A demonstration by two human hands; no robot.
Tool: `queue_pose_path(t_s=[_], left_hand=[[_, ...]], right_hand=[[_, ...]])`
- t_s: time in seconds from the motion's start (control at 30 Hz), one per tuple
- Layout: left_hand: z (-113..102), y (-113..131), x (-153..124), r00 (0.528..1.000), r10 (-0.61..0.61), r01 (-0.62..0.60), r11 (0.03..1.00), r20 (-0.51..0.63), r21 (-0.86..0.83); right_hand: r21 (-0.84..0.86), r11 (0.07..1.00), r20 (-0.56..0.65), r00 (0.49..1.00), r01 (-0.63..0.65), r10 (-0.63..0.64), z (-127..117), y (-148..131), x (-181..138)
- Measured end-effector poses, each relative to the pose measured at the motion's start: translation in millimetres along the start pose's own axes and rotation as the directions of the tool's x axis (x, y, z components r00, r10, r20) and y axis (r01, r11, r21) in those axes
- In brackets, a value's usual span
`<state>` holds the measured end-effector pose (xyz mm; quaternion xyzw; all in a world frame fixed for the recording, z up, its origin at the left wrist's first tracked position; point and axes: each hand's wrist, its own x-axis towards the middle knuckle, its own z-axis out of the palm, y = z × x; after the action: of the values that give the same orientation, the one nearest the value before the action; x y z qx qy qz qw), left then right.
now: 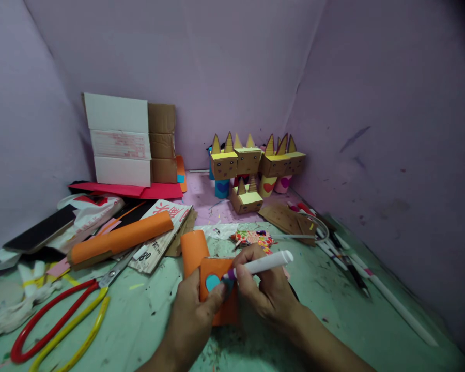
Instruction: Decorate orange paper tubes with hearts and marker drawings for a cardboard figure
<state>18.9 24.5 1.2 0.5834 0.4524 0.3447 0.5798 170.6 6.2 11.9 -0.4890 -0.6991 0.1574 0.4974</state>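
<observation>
Nearby, left hand (pixel 194 312): fingers and thumb closed around an orange piece, steadying it just above the desk's near part.
Orange piece (pixel 214 266): between the two hands, in the middle of the view, a light blue heart-like patch (pixel 212 282) on its face, partly under the left thumb.
Right hand (pixel 265 287): fingers pinched narrow on a white marker (pixel 269 262).
Marker tip: purple, pointing left, at the patch's right side; whether it touches cannot be told.
Desk (pixel 139 330): green, stained with dark specks.
Scissors (pixel 109 277): on the left, one handle red, the other yellow, blades towards the printed cardboard (pixel 158 237).
Orange tube (pixel 194 248): right behind the orange piece, its lower end hidden.
Right side: a dark pen (pixel 357 279) among other pens, beside a long white stick (pixel 395 301).
Long orange roll (pixel 122 238): lying aslant, partly over the printed cardboard.
Patterned packet (pixel 253 237): beyond the right hand, near a brown cardboard scrap (pixel 289 222).
Small box head (pixel 248 205): pointed ears, yellow top, sitting low before the other figures.
Cardboard figures (pixel 225 166): box heads with striped ears, on blue, yellow and pink tubes bearing hearts.
Red sheets (pixel 158 191): flat, at the foot of a white panel (pixel 118 116).
Brown cardboard (pixel 163 144): upright beside the panel.
Wall (pixel 217 62): pale purple, behind everything.
</observation>
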Motion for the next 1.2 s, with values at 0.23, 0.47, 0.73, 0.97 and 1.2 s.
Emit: queue_pose_path(t_s=[0.23, 0.47, 0.73, 0.97, 1.2], left_hand=[[0.4, 5.0, -0.9, 1.0, 0.024, -0.024, 0.998, -0.002, 0.049], [-1.8, -2.7, 1.5, 0.999, 0.029, -0.026, 0.994, -0.02, 0.11], [-0.1, 2.2, -0.8, 0.999, 0.035, -0.033, 0.994, -0.014, 0.106], [-1.7, 1.4, -1.5, 1.0, 0.016, -0.016, 0.996, 0.001, 0.093], [-0.9, -2.5, -1.2, 1.0, -0.022, 0.022, 0.996, 0.007, -0.087]], right_hand=[[-0.034, 0.999, 0.017, 1.0, -0.001, 0.001, 1.6, 1.8, -2.8], [-0.031, 0.999, -0.078, 0.997, -0.009, 0.006, 0.4, 3.9, 0.6], [-0.009, 1.0, -0.014, 1.0, -0.026, 0.026, 3.9, 0.9, -1.5], [0.001, 1.0, -0.122, 0.992, 0.029, -0.029, 2.0, 3.1, -1.2], [0.405, 0.892, -0.247, 0.916, -0.2, 0.317, 0.7, 9.3, 1.7]])
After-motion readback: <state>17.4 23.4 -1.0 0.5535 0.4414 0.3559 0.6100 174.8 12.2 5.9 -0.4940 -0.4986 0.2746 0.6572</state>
